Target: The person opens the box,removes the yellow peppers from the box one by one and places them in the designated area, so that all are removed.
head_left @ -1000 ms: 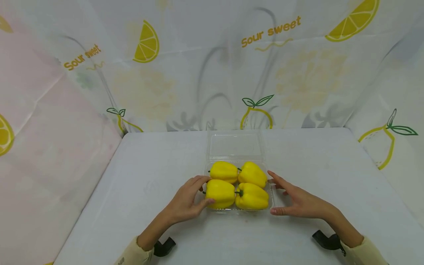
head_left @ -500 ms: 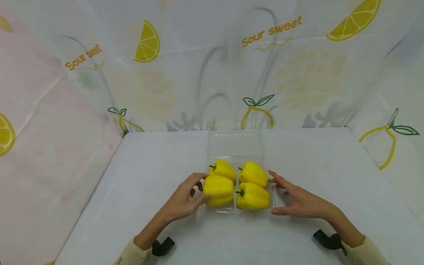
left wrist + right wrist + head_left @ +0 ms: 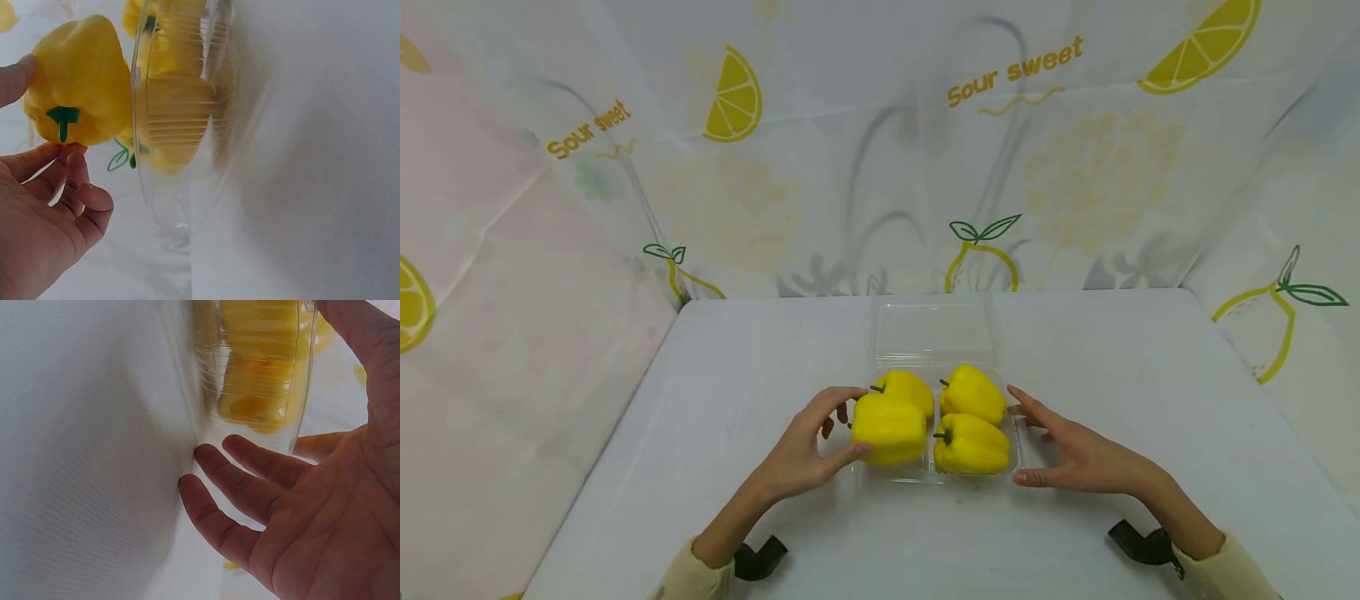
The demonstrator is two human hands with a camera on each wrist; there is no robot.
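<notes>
My left hand [image 3: 808,446] pinches a yellow bell pepper [image 3: 889,429] between thumb and fingers. In the left wrist view this bell pepper [image 3: 81,81], green stem showing, is raised above the rim of a clear plastic clamshell box [image 3: 172,206]. Three more yellow bell peppers lie in the box: one at back left [image 3: 912,392], partly hidden by the raised one, one at back right [image 3: 972,394] and one at front right [image 3: 972,445]. At the box's right side, my right hand [image 3: 1078,454] is spread with relaxed fingers; the right wrist view shows fingertips [image 3: 203,453] low by the table.
The clear lid [image 3: 934,329] is folded back flat behind the box. A white cloth covers the table [image 3: 760,350]. Printed fabric walls [image 3: 820,167] stand behind and at both sides. Black curved pieces [image 3: 760,558] sit by both wrists.
My left hand has lifted the front-left bell pepper and shifted it a little left. The back-left pepper has turned, its stem showing differently. The right hand stays in place.
</notes>
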